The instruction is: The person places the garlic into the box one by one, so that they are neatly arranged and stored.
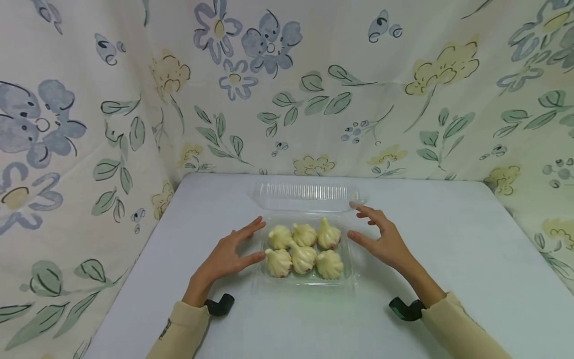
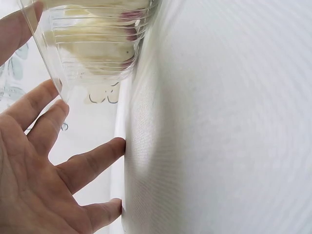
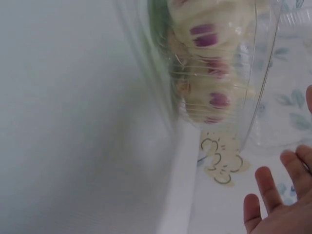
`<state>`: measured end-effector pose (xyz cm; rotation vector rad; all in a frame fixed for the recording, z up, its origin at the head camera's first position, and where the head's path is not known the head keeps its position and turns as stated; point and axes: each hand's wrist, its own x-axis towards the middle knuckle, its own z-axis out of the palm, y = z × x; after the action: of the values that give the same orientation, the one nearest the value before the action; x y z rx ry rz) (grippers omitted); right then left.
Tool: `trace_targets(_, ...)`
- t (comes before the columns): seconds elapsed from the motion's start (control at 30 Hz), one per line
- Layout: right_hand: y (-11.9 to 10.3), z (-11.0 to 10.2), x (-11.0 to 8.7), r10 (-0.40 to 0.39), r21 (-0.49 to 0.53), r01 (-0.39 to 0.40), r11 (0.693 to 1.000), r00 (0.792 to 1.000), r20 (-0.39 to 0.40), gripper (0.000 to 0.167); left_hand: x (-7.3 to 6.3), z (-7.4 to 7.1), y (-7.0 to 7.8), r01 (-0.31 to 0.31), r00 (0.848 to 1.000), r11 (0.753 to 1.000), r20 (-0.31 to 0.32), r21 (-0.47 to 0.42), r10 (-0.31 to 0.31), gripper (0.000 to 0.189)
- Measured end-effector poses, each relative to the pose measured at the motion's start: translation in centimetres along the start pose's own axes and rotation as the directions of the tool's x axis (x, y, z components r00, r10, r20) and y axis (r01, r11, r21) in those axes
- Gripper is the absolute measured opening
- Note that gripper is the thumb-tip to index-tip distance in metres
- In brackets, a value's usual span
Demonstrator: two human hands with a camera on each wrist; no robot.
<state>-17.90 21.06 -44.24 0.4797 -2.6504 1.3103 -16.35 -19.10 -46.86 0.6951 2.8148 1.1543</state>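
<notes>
A clear plastic clamshell box [image 1: 309,284] lies in front of me with its hinged lid [image 1: 309,205] folded back. Inside sit several pale garlic bulbs [image 1: 304,259] in two rows, their purple-streaked sides visible in the right wrist view. At the box's left side my left hand [image 1: 227,255] spreads its fingers. The left wrist view has its thumb and two fingertips [image 2: 59,108] right at the rim, the other fingers close to the tabletop. My right hand [image 1: 386,240] is spread on the other side, thumb near the box's right edge and a fingertip near the lid's front right corner.
Everything stands on a white table [image 1: 453,239]. Floral cloth [image 1: 314,99] hangs behind it and along both sides. Each wrist carries a small black device [image 1: 220,305] close over the tabletop.
</notes>
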Motion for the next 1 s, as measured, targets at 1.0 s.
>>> trace_targets(1.0,2.1,-0.2,-3.4,-0.114,0.013,0.114,0.993,0.981,0.155,0.059,-0.2,-0.5,-0.3,0.006,1.000,0.991,0.019,-0.135,-0.004,0.056)
